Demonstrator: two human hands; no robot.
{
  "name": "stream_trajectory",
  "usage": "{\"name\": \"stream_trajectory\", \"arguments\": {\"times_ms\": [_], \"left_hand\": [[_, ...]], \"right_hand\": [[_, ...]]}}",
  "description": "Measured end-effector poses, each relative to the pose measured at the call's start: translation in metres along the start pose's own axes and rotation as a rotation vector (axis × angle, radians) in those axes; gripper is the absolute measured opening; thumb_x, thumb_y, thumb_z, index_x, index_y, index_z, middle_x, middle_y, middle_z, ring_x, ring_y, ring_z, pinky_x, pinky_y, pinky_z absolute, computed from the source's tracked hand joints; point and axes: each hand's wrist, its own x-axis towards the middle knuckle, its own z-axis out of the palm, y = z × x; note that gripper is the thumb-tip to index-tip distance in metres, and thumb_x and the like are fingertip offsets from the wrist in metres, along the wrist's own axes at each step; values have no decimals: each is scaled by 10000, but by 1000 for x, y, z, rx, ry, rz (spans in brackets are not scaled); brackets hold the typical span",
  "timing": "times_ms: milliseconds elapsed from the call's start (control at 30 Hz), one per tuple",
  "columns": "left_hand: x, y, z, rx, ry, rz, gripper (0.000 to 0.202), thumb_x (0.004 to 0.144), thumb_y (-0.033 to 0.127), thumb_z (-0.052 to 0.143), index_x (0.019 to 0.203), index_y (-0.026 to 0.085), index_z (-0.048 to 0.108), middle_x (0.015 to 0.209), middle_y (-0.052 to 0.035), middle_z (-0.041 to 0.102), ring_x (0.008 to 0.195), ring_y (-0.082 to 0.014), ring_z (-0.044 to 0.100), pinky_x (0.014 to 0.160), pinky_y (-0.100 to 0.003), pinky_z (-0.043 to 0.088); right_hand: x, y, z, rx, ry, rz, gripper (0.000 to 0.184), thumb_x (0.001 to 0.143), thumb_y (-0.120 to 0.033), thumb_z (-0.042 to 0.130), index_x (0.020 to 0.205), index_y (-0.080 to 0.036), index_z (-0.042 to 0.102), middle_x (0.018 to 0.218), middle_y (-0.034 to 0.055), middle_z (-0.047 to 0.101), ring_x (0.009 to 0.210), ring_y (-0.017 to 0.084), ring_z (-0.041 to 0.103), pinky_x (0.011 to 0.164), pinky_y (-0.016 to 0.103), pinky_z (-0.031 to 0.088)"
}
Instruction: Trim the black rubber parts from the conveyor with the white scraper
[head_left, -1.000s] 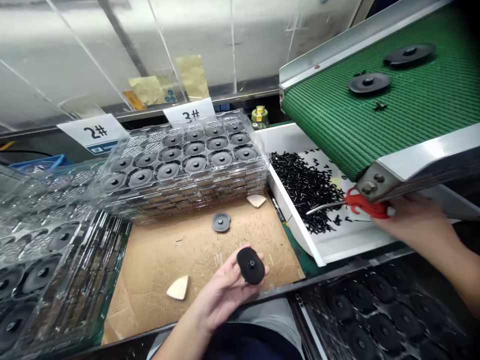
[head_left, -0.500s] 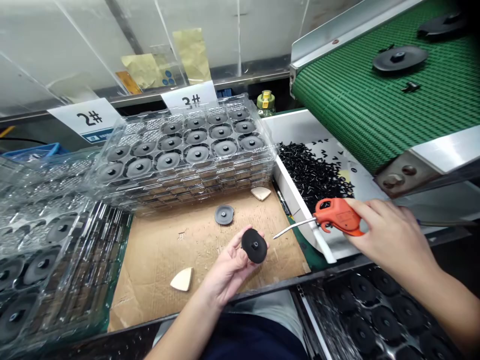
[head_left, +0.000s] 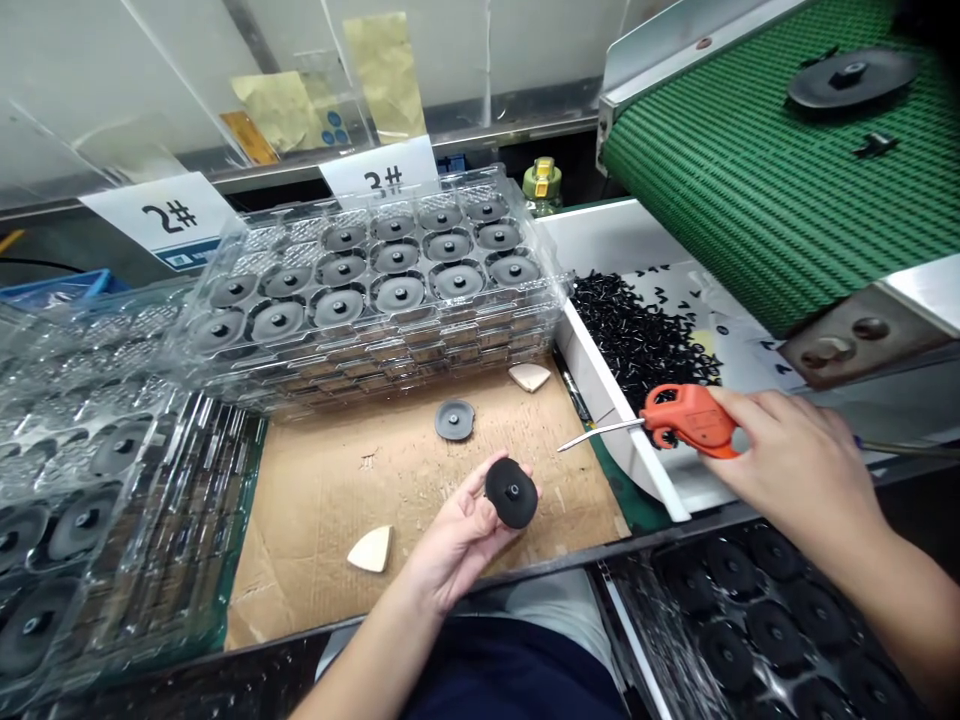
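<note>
The person's left hand (head_left: 457, 540) is curled narrowly around a black round disc (head_left: 512, 492), which sits on the fingers just above a cardboard sheet (head_left: 390, 590), its face tipped upward. The right hand (head_left: 795, 465) is closed around the grip of an orange air blow gun (head_left: 688, 420), whose thin metal nozzle (head_left: 600, 435) points toward that disc, near it but not touching; the hands seem held this way to present the face to the nozzle. On the cardboard lie one grey disc (head_left: 454, 420) and two cream triangular pieces (head_left: 371, 549). Behind them, a stack of clear plastic trays (head_left: 525, 330) shows roughly fifteen dark discs in its top layer, though the exact count is hard to tell. Two labels, "2#" (head_left: 157, 220) and "3#" (head_left: 382, 170), stand behind it. To the right, a white bin (head_left: 622, 470) holds countless small black parts (head_left: 637, 345), below a green conveyor belt (head_left: 750, 170) carrying one disc (head_left: 851, 78).
</note>
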Motion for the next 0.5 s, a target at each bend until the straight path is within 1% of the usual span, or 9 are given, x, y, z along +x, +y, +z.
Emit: {"name": "stream_trajectory", "arguments": {"times_ms": [100, 200, 367, 500], "left_hand": [[0, -1, -1, -9, -13, -10, 703, 531, 201, 862, 1164, 194, 555, 1174, -100, 665, 1086, -293, 623, 1006, -407, 408], [1, -1, -5, -36, -9, -11, 716, 532, 194, 861, 1174, 191, 544, 1171, -107, 666, 1091, -294, 620, 1047, -445, 367], [-1, 3, -16, -94, 20, 40, 692, 553, 167, 849, 1168, 182, 533, 1144, -92, 680, 1107, -258, 613, 1092, -431, 311], [-4, 3, -18, -100, 18, 42, 707, 550, 166, 850, 1177, 187, 525, 1159, -94, 672, 1121, -275, 603, 1076, -426, 338]], "right_hand": [[-2, -5, -1, 38, -3, -31, 359, 785, -347, 454, 1066, -170, 591, 800, 106, 630, 719, 296, 580, 663, 376, 399], [-5, -6, -3, 17, 13, -60, 377, 802, -357, 416, 1062, -148, 593, 798, 114, 630, 738, 297, 583, 667, 375, 395], [-9, 0, -7, -83, 79, -53, 388, 824, -357, 354, 1005, -144, 624, 740, 109, 621, 689, 291, 572, 626, 373, 370], [-11, 0, -6, -92, 59, -71, 410, 838, -374, 339, 1037, -141, 612, 758, 105, 631, 696, 281, 569, 639, 365, 370]]}}
